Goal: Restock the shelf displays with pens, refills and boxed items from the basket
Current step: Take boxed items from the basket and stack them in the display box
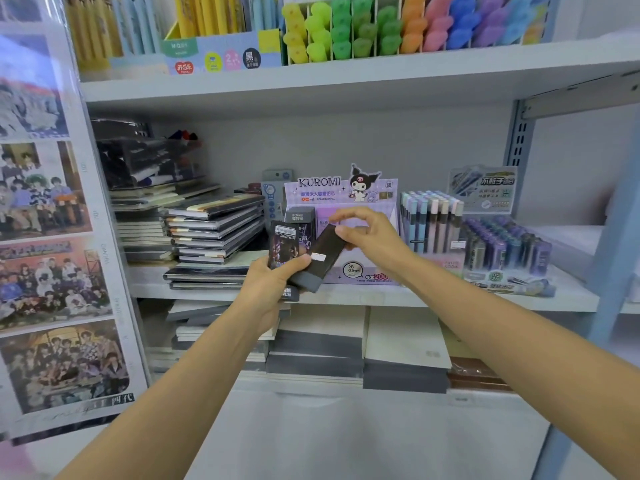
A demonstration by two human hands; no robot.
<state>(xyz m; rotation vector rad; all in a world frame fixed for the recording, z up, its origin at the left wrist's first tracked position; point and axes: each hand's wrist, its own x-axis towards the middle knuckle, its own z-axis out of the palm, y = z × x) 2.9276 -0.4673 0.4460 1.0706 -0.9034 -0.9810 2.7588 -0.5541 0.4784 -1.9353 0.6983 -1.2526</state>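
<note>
My left hand (273, 282) grips a small stack of dark boxed items (285, 245) upright in front of the middle shelf. My right hand (367, 230) pinches the upper end of one dark box (320, 256), which lies tilted across the stack. Both hands hover just in front of the purple KUROMI display box (341, 195); another dark box (303, 216) stands at that display's left side. The basket is out of view.
Stacked dark notebooks (214, 230) lie left of the display. Pastel pens (431, 220) and purple refill tubes (505, 247) stand to its right. Coloured highlighters (398, 26) fill the shelf above. Flat boxes (401, 344) sit on the shelf below. A photo-covered panel (52, 220) borders the left.
</note>
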